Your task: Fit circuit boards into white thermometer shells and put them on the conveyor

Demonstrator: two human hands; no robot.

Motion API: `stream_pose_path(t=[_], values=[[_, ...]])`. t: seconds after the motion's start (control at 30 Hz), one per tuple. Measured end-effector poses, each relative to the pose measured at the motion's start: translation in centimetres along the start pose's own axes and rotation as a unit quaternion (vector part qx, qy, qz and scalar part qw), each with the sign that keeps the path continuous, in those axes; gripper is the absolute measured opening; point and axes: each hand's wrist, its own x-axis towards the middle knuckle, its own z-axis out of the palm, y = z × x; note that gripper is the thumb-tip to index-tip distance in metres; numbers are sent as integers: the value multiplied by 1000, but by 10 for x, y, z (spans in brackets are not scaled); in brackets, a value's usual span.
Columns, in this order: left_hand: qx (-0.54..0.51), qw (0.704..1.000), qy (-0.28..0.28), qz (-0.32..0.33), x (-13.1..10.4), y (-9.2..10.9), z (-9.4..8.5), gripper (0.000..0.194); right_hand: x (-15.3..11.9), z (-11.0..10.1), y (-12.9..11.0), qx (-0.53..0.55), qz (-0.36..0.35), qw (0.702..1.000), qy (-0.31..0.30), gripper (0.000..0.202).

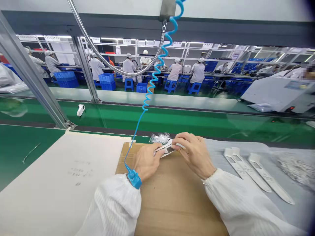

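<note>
A white plastic part (167, 150) with a rectangular opening is held between my two hands above a brown cardboard sheet (177, 193). My left hand (147, 160) is closed on its left end, with a blue wrist strap (134, 178) and coiled blue cord at the wrist. My right hand (194, 152) pinches the upper right end with thumb and fingers. Just behind the part lies a small heap of clear plastic pieces (159, 138). Several long white parts with openings, one of them here (270, 178), rest on the right.
White paper (61, 177) with faint writing covers the left of the table. A bag of small pieces (297, 168) lies far right. Beyond runs a green conveyor (118, 118) carrying a white device (80, 110). A metal post (36, 72) rises at left; people in white sit farther back.
</note>
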Motion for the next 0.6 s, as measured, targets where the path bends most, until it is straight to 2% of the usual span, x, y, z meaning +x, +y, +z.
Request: stream_pose_path(t=[0.1,0.2,0.27,0.33,0.43,0.5,0.6], values=[[11,999,33,-37,4,-3,-2,22,-2,-2,-9,-80,-59,995,-11,14],[12,985,112,-134,10,-10,-11,25,-1,5,-13,-29,-44,997,-52,16],[6,976,138,-167,13,-14,-18,25,5,13,-13,27,10,998,-58,17],[-5,975,144,-167,14,-17,-22,24,16,23,-12,61,55,995,-51,16],[-65,976,139,-156,15,-19,-19,22,31,38,-12,120,124,985,-29,13],[-134,970,131,-152,16,-21,-13,22,34,46,-14,195,201,960,-13,15],[-214,961,111,-137,15,-23,-3,22,27,58,-19,307,291,906,-8,30]])
